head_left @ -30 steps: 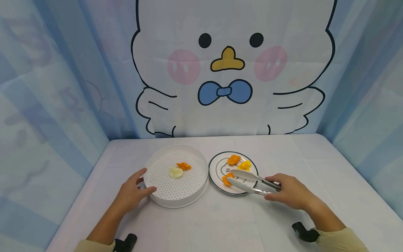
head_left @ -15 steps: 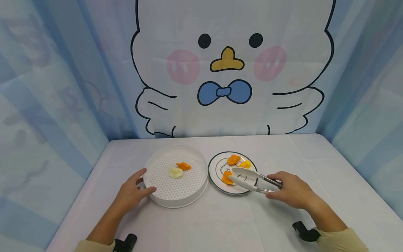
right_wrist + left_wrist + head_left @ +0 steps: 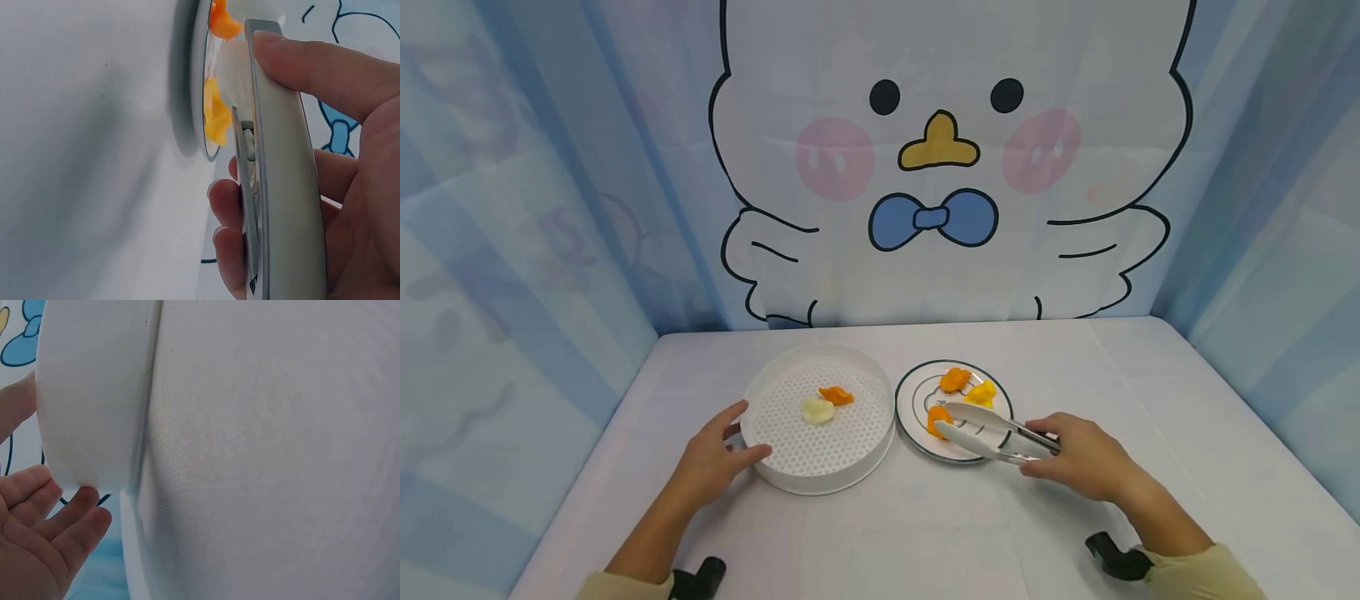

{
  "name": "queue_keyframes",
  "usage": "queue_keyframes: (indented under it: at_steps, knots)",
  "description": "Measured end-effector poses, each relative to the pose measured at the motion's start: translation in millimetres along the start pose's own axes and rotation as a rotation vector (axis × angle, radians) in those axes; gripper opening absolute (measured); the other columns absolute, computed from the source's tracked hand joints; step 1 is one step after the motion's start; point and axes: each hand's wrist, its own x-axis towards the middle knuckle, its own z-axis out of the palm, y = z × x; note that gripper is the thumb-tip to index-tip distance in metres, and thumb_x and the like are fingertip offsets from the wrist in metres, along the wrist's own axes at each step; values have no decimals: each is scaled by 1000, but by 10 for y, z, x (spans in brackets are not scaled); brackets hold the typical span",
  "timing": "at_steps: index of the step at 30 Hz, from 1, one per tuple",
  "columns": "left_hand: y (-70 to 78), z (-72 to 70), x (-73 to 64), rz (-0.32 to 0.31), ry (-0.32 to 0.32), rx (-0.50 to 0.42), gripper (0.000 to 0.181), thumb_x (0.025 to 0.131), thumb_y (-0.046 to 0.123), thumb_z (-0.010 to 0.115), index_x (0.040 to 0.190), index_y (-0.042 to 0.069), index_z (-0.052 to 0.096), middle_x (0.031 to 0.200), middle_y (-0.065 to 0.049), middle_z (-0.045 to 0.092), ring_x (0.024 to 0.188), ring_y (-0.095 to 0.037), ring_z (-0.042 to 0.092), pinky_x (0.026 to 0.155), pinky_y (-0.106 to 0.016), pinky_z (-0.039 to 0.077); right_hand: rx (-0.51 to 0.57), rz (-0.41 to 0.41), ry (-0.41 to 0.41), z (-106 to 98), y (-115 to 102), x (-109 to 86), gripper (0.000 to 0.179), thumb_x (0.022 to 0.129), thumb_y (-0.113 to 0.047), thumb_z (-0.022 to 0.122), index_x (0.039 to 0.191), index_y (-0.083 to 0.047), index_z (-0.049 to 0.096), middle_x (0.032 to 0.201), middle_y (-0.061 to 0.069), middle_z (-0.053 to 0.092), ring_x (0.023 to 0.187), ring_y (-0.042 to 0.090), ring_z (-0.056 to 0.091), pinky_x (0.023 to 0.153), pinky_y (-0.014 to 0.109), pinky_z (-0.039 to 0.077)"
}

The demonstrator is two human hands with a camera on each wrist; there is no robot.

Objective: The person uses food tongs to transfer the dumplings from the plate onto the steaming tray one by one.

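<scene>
My left hand (image 3: 711,458) rests against the near left side of a round white perforated tray (image 3: 790,446), thumb and fingertips touching its wall (image 3: 94,394). A pale yellow piece (image 3: 817,410) and an orange piece (image 3: 837,395) lie in the tray. My right hand (image 3: 1082,458) holds metal tongs (image 3: 284,169) with whitish ends, thumb on one arm and fingers on the other. The tong tips reach over a dark-rimmed white plate (image 3: 917,387), spread at an orange piece (image 3: 937,422). Whether they touch it is unclear. Another orange piece (image 3: 955,380) and a yellow piece (image 3: 981,393) lie behind.
The tray and plate stand side by side, nearly touching, on a table with a white cloth (image 3: 880,542). A printed curtain (image 3: 940,275) closes off the table's back, with blue curtains (image 3: 1270,275) at both sides.
My right hand has shifted the tongs slightly left, so the tips now stand closer around the front orange piece. My left hand and the tray have not visibly moved.
</scene>
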Motion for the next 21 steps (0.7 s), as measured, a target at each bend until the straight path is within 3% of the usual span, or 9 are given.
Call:
queue_keyframes:
  at_steps: [16, 21]
  knots:
    - [1, 10, -11, 1, -1, -11, 87, 88, 33, 72, 156, 10, 22, 156, -26, 29, 137, -49, 38, 102, -55, 47, -30, -53, 29, 16, -71, 39, 54, 83, -38, 74, 126, -8, 65, 122, 13, 66, 98, 24, 61, 85, 50, 54]
    - [4, 8, -18, 0, -1, -10, 87, 88, 34, 72, 156, 11, 22, 156, -26, 29, 136, -49, 39, 101, -55, 47, -28, -74, 59, 5, -67, 47, 52, 83, -35, 74, 126, -7, 65, 116, 10, 67, 84, 17, 55, 70, 33, 48]
